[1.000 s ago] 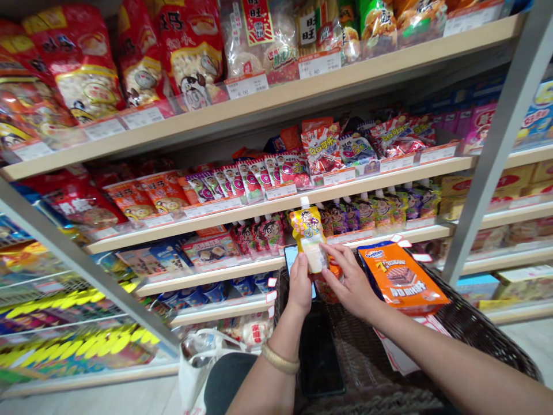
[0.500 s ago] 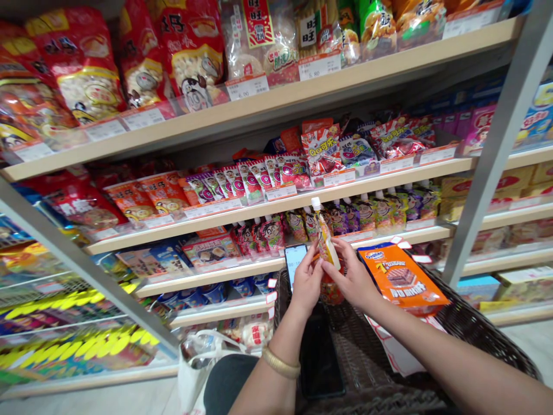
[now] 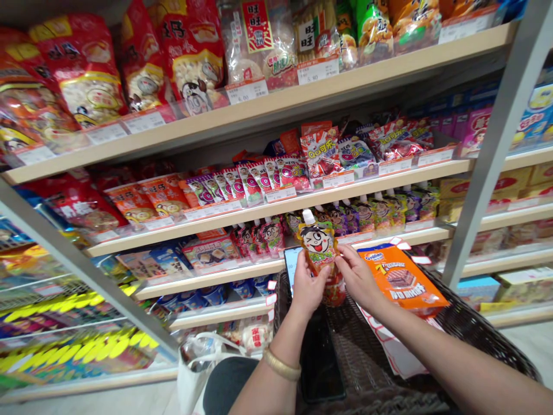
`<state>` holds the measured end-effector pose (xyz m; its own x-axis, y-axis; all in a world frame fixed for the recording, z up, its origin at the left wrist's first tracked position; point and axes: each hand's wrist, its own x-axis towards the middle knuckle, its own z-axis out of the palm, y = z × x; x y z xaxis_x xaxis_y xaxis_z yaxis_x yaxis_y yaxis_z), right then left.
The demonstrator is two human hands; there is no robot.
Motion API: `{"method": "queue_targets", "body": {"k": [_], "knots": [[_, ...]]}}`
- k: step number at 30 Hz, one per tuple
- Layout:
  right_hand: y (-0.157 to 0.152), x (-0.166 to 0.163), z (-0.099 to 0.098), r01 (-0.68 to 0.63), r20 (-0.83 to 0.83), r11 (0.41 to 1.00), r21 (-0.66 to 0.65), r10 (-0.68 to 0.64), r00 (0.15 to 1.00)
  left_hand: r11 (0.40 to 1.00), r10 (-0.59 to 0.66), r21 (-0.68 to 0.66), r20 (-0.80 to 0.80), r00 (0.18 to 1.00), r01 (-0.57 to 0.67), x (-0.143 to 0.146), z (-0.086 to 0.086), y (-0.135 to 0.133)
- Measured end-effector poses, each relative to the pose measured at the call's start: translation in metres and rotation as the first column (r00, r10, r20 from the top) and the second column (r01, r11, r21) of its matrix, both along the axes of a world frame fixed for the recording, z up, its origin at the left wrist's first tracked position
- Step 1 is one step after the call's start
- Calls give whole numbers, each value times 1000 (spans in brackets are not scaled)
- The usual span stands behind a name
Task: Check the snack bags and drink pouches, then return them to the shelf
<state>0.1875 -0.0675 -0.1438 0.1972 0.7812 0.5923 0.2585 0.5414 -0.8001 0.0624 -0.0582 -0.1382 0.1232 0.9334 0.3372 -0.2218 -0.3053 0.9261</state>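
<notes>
Upright between my hands is a jelly drink pouch [image 3: 318,242] with a white cap and a winking cartoon face turned toward me. My left hand [image 3: 309,283] grips its left side and lower front, thumb across the front. The fingers of my right hand [image 3: 358,274] pinch its right edge. Below the pouch, another red and orange package [image 3: 334,290] is partly hidden by my hands. A lit phone [image 3: 292,262] stands behind my left hand, and a dark phone [image 3: 322,357] lies under my left wrist on the wicker basket [image 3: 363,369].
An orange Ovaltine bag [image 3: 401,279] and a white sheet with red lines [image 3: 391,346] lie at the basket's right. Ahead, shelves hold snack bags and a row of similar pouches [image 3: 380,211]. A slanted metal post [image 3: 492,144] stands right; a white tote bag [image 3: 194,369] sits lower left.
The pouch has turned from edge-on to showing its cartoon front. My left thumb now lies across it, and my right hand has shifted slightly to its right edge.
</notes>
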Motion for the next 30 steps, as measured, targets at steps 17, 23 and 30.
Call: {"method": "queue_targets", "body": {"k": [17,23,30], "knots": [[-22,8,23,119,195,842,526,-255,947,968,200,157,-18,980,-195,2,-1,-4],[-30,9,30,57,281,801,597,-275,919,960,234,171,-47,971,-223,-2,-6,1],[-34,9,31,43,329,804,594,-291,898,949,203,255,-48,978,-184,1,4,-5]]}}
